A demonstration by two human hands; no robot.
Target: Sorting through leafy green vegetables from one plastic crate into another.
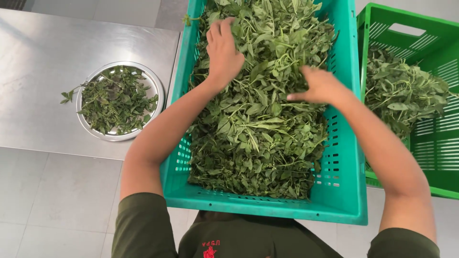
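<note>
Both crates [344, 191] [430, 38] run past the frame edges.

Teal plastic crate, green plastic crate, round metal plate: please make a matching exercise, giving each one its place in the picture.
Things:
1. teal plastic crate
2. green plastic crate
3. round metal plate

Places:
A. on the steel table at left
B. in the middle, with both hands in its leaves
C. at the right edge

Pairs: 1-B, 2-C, 3-A

The left hand and right hand rest in the leaves.
</note>
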